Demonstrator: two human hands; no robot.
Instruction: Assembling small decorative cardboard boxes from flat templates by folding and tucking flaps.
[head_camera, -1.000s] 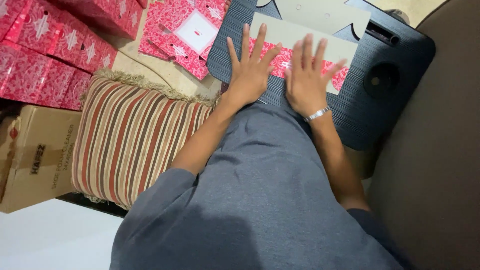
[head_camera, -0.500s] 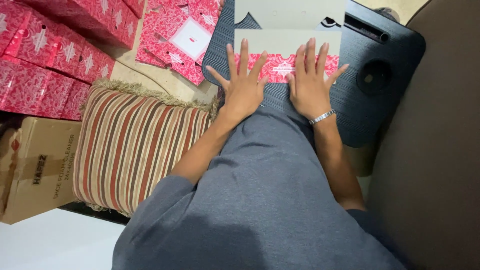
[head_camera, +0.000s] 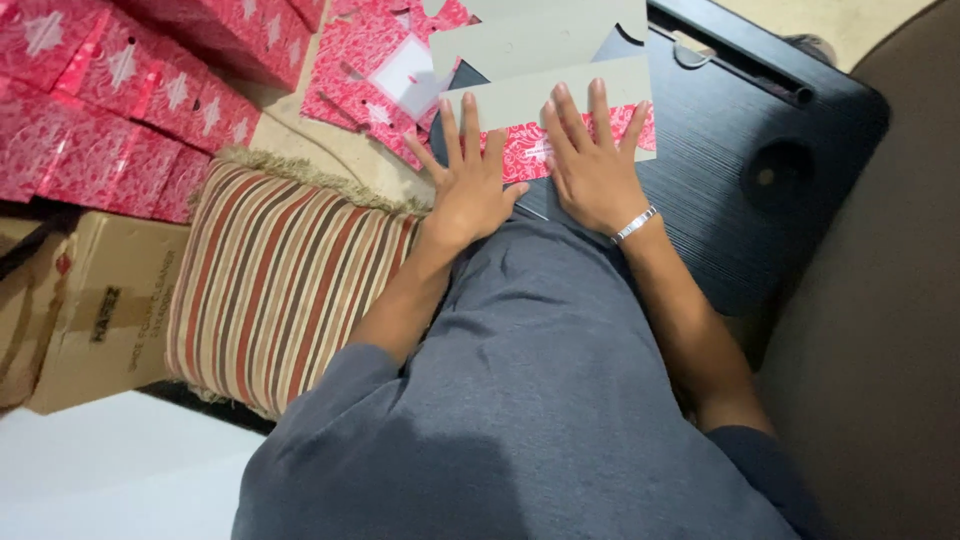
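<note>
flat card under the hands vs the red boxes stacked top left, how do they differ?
The flat card lies unfolded on the black lap tray, grey inner face up; the red boxes are folded up and stacked on the floor. Left hand and right hand press the card; the boxes are untouched. Both share the red pattern.

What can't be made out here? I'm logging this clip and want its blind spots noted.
Head view:
- Flat box blank: far end cut off by the top edge; near strip covered by the left hand and right hand.
- Black lap desk: near edge hidden by the grey shirt.
- Red boxes: cut off at the left edge.
</note>
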